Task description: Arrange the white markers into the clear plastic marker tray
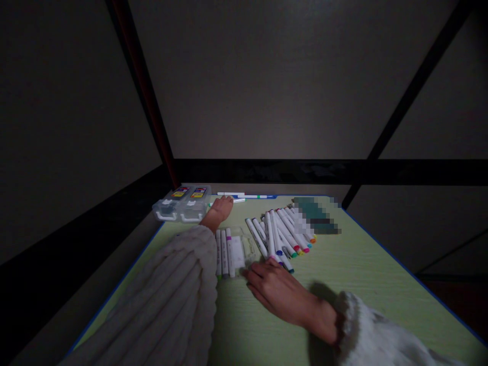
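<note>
We saw the left hand (222, 208) over a green-tipped marker (239, 201) toward the desk's (362, 284) far edge; whether its fingers gripped it, we could not tell. The right hand (280, 290), fingers curled, grip unclear, was at the near corner of the clear case (249, 249) containing three markers (224, 252), just beside the loose markers (285, 230).

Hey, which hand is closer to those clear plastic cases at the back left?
Left. The left hand is just right of the clear plastic cases; the right hand is farther off, nearer the camera, by the loose markers.
</note>
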Available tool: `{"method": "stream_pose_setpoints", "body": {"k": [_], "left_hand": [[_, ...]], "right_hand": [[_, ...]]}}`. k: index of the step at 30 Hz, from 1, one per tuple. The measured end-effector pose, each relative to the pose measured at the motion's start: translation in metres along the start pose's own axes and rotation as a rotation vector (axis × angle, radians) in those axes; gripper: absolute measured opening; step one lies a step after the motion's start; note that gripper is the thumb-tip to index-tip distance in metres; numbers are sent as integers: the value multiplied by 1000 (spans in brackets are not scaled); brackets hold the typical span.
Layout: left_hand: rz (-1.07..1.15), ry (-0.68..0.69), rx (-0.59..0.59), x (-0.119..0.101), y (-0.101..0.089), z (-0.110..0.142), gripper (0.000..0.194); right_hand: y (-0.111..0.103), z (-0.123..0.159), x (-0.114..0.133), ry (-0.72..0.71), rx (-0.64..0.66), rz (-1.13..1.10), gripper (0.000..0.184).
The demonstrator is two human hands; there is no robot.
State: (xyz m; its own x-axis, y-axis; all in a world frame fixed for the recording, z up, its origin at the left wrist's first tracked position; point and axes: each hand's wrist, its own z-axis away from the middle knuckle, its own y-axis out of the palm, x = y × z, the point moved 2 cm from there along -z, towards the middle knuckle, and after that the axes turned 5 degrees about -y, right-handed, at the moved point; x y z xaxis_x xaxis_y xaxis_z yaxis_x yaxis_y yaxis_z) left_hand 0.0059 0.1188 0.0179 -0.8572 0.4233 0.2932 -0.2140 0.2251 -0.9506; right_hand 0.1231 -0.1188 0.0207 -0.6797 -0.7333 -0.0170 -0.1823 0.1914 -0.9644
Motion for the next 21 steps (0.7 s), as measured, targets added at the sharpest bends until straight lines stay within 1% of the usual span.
{"method": "stream_pose_setpoints", "body": {"k": [5, 10, 16, 21], "left_hand": [[2, 7, -6, -2, -2, 3, 36], [9, 4, -5, -3, -3, 5, 35], [24, -10, 21, -1, -5, 6, 35], [46, -7, 51, 0, -8, 11, 33]], "right_hand": [[-1, 0, 1, 23, 20, -6, 12], [-2, 0, 1, 13, 11, -7, 12], [-2, 1, 0, 1, -13, -4, 15], [-4, 1, 1, 25, 6, -30, 16]]}}
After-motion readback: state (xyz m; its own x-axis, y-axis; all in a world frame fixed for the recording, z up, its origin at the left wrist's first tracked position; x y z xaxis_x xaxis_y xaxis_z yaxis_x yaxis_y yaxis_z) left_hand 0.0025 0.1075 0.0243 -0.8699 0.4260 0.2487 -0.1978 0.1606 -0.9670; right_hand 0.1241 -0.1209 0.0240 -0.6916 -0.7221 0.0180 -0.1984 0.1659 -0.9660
